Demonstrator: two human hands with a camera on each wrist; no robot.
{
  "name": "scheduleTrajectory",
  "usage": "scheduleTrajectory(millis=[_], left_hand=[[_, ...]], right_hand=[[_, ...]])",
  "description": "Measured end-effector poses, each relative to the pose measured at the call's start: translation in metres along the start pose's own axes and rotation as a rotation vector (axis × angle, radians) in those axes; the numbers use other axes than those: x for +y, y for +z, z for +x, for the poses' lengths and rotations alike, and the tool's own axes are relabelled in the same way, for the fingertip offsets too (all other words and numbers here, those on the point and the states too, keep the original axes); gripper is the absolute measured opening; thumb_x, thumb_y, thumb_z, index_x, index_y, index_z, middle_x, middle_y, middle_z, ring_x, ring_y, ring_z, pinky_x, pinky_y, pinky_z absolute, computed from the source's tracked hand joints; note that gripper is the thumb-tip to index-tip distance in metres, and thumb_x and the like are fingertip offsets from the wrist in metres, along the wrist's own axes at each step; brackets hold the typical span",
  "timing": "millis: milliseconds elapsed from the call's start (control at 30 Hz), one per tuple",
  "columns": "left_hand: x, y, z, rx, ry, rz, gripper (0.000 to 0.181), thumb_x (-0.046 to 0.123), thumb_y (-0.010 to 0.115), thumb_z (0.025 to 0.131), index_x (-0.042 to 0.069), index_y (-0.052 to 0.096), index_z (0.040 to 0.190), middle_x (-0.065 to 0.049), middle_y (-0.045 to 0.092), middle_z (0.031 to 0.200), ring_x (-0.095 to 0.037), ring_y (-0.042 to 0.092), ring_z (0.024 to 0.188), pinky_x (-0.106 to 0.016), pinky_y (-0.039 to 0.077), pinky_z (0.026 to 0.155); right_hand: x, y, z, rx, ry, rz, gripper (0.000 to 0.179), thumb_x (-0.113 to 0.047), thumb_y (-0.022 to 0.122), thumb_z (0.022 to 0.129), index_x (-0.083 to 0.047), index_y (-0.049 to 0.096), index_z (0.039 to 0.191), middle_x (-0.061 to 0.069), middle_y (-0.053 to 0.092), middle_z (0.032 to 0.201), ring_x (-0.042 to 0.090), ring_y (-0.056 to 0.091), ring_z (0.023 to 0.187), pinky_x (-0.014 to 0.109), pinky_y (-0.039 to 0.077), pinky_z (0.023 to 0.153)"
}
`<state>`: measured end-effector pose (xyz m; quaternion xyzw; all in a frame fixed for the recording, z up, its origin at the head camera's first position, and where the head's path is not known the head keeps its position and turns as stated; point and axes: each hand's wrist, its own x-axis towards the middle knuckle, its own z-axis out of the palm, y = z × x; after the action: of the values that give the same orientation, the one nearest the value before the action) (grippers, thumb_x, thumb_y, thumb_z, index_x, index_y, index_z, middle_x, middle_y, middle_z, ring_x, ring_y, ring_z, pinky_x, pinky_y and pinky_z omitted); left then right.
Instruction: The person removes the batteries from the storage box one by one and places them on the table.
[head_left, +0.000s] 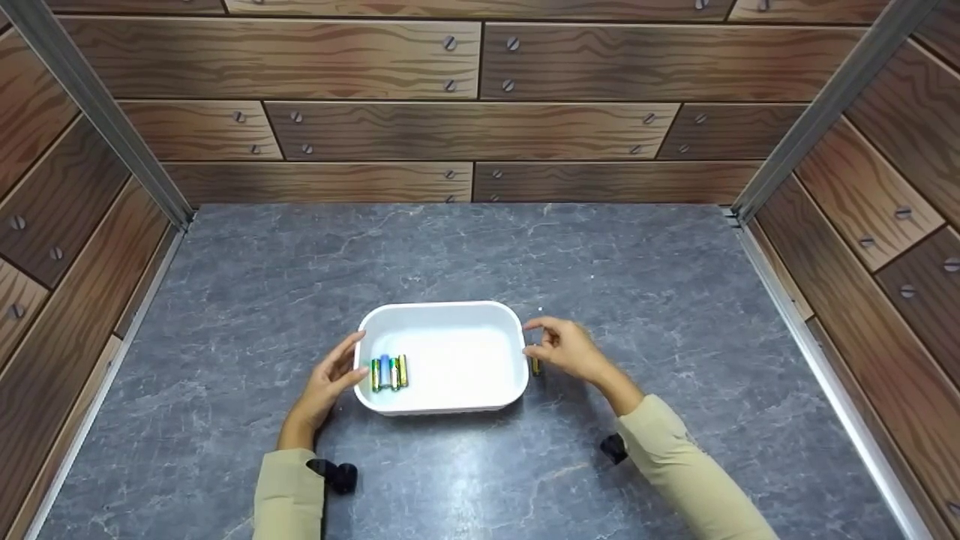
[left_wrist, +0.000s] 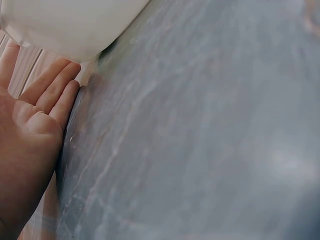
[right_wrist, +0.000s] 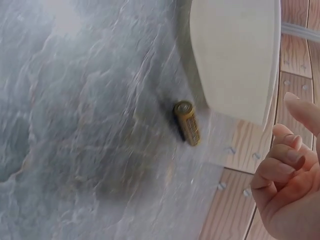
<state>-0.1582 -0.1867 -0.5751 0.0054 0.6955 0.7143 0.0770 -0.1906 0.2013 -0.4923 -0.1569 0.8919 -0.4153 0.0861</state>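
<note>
A white rectangular tub [head_left: 450,410] stands on the grey table. Several batteries [head_left: 385,373] lie side by side in its left end, some green and gold, one blue. At the tub's left wall is my left hand [head_left: 324,386], its thumb and forefinger at the rim; in the left wrist view its fingers [left_wrist: 52,92] extend fairly straight beside the tub. My right hand [head_left: 570,349] is by the right rim, forefinger and thumb spread, the other fingers loosely bent and holding nothing. Below it, a gold battery [right_wrist: 187,123] lies on the table just outside the tub.
The grey marbled table [head_left: 457,247] extends around the tub. Wood-patterned walls [head_left: 472,131] enclose the back and both sides, with metal posts [head_left: 817,112] at the back corners. A black wrist camera [head_left: 343,478] is strapped near the left cuff.
</note>
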Motion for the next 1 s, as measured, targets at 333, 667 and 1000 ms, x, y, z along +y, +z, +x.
scheduleTrajectory(millis=[333,667,1000], left_hand=[[0.000,0.000,0.000,0.003,-0.007,-0.002,0.063,-0.002,0.061,0.089,0.004,0.037,0.147,-0.023,0.042,0.150,-0.026,0.047,0.134,-0.015,0.046,0.094],[-0.001,0.000,-0.001,0.004,-0.002,0.021,0.063,0.000,0.061,0.090,0.005,0.037,0.148,-0.022,0.041,0.151,-0.022,0.049,0.132,-0.015,0.047,0.093],[-0.001,0.000,-0.001,0.004,0.011,0.014,0.062,0.000,0.061,0.089,0.004,0.038,0.147,-0.024,0.043,0.149,-0.013,0.053,0.126,-0.015,0.047,0.093]], right_hand=[[-0.016,0.010,0.001,-0.087,-0.068,0.058,0.040,-0.012,0.073,0.084,0.007,0.062,0.117,-0.003,0.048,0.064,0.000,0.040,0.050,0.015,0.037,0.049],[-0.026,0.024,0.005,-0.093,-0.090,0.004,0.037,-0.015,0.073,0.084,0.005,0.065,0.114,0.007,0.056,0.064,0.002,0.039,0.053,0.015,0.034,0.051],[-0.039,0.036,0.010,-0.105,-0.110,-0.057,0.034,-0.017,0.073,0.085,0.001,0.066,0.112,0.005,0.055,0.063,0.003,0.040,0.054,0.016,0.034,0.053]])
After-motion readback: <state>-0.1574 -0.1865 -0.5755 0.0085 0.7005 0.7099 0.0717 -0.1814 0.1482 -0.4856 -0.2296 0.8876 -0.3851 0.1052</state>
